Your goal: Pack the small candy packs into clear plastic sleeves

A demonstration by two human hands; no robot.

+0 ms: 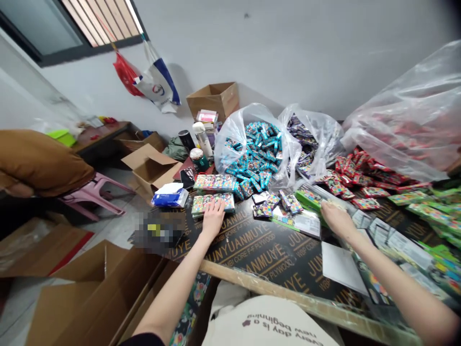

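Note:
My left hand [214,215] lies over the nearer row of small, colourful printed boxes [198,204], its fingers stretched across the top. Just behind it sits a second row of similar boxes [212,182]. At the right, my right hand [334,218] is closed by the end of a green box [308,198]; its fingertips are hard to see, and what it grips cannot be made out. Between the hands are several purple small boxes [262,210] and a flat printed pack [302,223]. A blank white card [342,266] lies below my right hand.
Behind stand clear bags of blue boxes [261,144] and purple boxes [302,134]. Red boxes [360,173] spill from a bag at right, near green packs [432,211]. Bottles [201,137] and a tissue pack [169,196] are at left. Open cartons [82,298] flank the table; a person [43,163] is beyond.

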